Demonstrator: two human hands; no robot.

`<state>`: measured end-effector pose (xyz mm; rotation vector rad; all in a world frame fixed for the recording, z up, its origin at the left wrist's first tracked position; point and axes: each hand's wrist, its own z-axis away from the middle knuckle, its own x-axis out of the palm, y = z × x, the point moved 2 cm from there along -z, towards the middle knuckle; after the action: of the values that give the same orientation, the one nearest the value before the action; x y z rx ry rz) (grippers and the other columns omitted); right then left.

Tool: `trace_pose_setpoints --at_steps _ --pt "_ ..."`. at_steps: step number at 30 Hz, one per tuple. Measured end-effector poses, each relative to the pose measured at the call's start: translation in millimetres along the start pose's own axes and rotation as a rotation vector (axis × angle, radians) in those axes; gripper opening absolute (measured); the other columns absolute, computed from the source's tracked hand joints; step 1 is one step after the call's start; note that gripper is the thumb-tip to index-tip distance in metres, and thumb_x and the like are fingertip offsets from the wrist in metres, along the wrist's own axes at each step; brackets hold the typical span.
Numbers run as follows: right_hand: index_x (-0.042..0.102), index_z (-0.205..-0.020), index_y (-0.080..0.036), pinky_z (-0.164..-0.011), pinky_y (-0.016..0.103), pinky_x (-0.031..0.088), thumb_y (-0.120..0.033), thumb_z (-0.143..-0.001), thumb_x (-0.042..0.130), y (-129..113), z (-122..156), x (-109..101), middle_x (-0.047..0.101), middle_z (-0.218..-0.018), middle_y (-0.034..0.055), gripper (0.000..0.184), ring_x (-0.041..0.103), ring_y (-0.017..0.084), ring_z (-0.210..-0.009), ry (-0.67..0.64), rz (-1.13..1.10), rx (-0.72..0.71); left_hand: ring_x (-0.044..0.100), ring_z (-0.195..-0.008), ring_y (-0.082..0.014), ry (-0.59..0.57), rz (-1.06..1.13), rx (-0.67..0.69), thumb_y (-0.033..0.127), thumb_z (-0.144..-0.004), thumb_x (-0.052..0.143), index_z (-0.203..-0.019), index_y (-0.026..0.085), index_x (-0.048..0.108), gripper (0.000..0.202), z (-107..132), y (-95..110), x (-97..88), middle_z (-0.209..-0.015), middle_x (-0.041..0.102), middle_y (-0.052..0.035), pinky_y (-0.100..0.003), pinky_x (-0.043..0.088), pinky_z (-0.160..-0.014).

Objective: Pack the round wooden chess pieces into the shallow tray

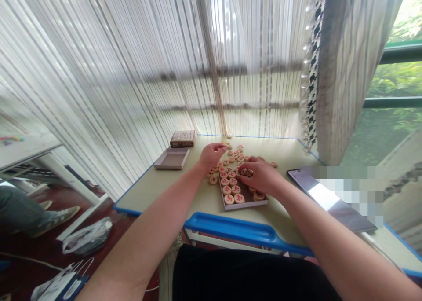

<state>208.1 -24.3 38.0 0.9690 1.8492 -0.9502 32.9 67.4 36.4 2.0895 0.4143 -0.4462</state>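
Note:
Round wooden Chinese chess pieces (235,156) with red and dark characters lie scattered on the table beyond a shallow open box (246,205). Two columns of red-marked pieces (226,190) fill the box's left side. My left hand (212,156) is over the far scattered pieces, thumb and fingers pinched on a piece at their tips. Curled over the box's far right part, my right hand (262,174) has its fingers around several pieces (245,172). Its palm hides part of the box, where another piece (259,196) shows at the near right corner.
An empty tray-like box lid (172,159) and a printed carton (182,138) sit at the table's far left. A large phone or tablet (329,197) lies on the right. A blue trough (231,227) lines the near edge. Bags and another person's leg (20,208) are at left.

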Motion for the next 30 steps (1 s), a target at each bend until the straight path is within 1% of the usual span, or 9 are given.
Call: trace_pose_setpoints --at_steps 3,6,9,13,17,19,23,27,30 --pt "0.066 -0.092 -0.027 -0.08 0.032 0.04 -0.042 -0.072 0.057 2 0 -1 0.058 -0.095 0.0058 0.027 0.05 0.022 -0.093 0.028 -0.028 -0.001 0.057 -0.091 -0.0187 0.029 -0.234 0.141 0.037 -0.076 0.053 -0.089 0.017 0.067 0.027 1 -1 -3.8 -0.093 0.066 -0.0077 -0.035 0.042 -0.087" --pt "0.066 -0.091 -0.025 -0.08 0.032 0.04 -0.039 -0.074 0.054 7 1 -3 0.059 -0.094 0.0055 0.025 0.05 0.021 -0.092 0.087 -0.064 0.032 0.054 -0.1 -0.021 -0.012 -0.389 0.214 0.038 -0.076 0.054 -0.094 0.019 0.066 0.029 1 -6 -3.8 -0.1 0.064 -0.008 -0.037 0.038 -0.094" --pt "0.067 -0.09 -0.025 -0.08 0.032 0.04 -0.036 -0.075 0.052 19 2 -3 0.059 -0.094 0.0049 0.024 0.051 0.02 -0.091 0.168 -0.098 0.097 0.056 -0.097 -0.0205 -0.057 -0.341 0.136 0.04 -0.078 0.05 -0.096 0.018 0.065 0.032 0 -15 -1.9 -0.102 0.064 -0.0084 -0.035 0.041 -0.089" --pt "0.065 -0.096 -0.022 -0.074 0.028 0.042 -0.031 -0.075 0.049 40 0 -7 0.061 -0.092 0.0046 0.028 0.055 0.017 -0.081 0.265 -0.147 0.265 0.06 -0.078 -0.0171 0.04 -0.106 -0.04 0.04 -0.078 0.049 -0.092 0.015 0.064 0.032 -6 -26 -3.6 -0.09 0.067 -0.0076 -0.03 0.047 -0.072" --pt "0.068 -0.092 -0.021 -0.074 0.03 0.043 -0.028 -0.073 0.049 52 -22 -9 0.065 -0.087 0.005 0.028 0.058 0.017 -0.077 0.065 -0.089 0.437 0.06 -0.072 -0.0145 0.148 0.024 -0.066 0.038 -0.079 0.048 -0.089 0.015 0.063 0.029 -11 -30 -7.0 -0.085 0.066 -0.0063 -0.027 0.047 -0.068" --pt "0.07 -0.088 -0.021 -0.083 0.034 0.04 -0.026 -0.071 0.051 53 -40 -7 0.066 -0.086 0.0062 0.026 0.058 0.02 -0.085 -0.025 0.044 0.396 0.059 -0.072 -0.0134 0.192 0.033 -0.045 0.038 -0.08 0.047 -0.092 0.016 0.061 0.029 -13 -31 -7.8 -0.087 0.065 -0.0058 -0.027 0.047 -0.069" --pt "0.067 -0.098 -0.021 -0.094 0.036 0.033 -0.024 -0.075 0.047 54 -77 13 0.063 -0.106 0.0073 0.031 0.053 0.02 -0.099 -0.029 0.144 0.2 0.057 -0.074 -0.0126 0.193 -0.037 0.02 0.038 -0.082 0.043 -0.096 0.017 0.06 0.03 -11 -28 -7.4 -0.09 0.062 -0.0056 -0.027 0.047 -0.071" --pt "0.068 -0.096 -0.022 -0.09 0.034 0.036 -0.026 -0.078 0.046 57 -98 35 0.064 -0.104 0.0062 0.029 0.052 0.019 -0.099 -0.104 0.169 0.14 0.056 -0.072 -0.0122 0.163 -0.128 0.089 0.037 -0.083 0.044 -0.097 0.016 0.06 0.03 -7 -20 -7.9 -0.093 0.059 -0.0073 -0.026 0.047 -0.069" --pt "0.07 -0.089 -0.023 -0.083 0.035 0.041 -0.028 -0.074 0.052 61 -103 37 0.065 -0.096 0.008 0.024 0.053 0.022 -0.095 -0.121 0.225 0.187 0.055 -0.07 -0.0113 0.13 -0.175 0.129 0.036 -0.084 0.043 -0.099 0.016 0.059 0.03 -5 -16 -7.9 -0.094 0.058 -0.0074 -0.026 0.047 -0.069"
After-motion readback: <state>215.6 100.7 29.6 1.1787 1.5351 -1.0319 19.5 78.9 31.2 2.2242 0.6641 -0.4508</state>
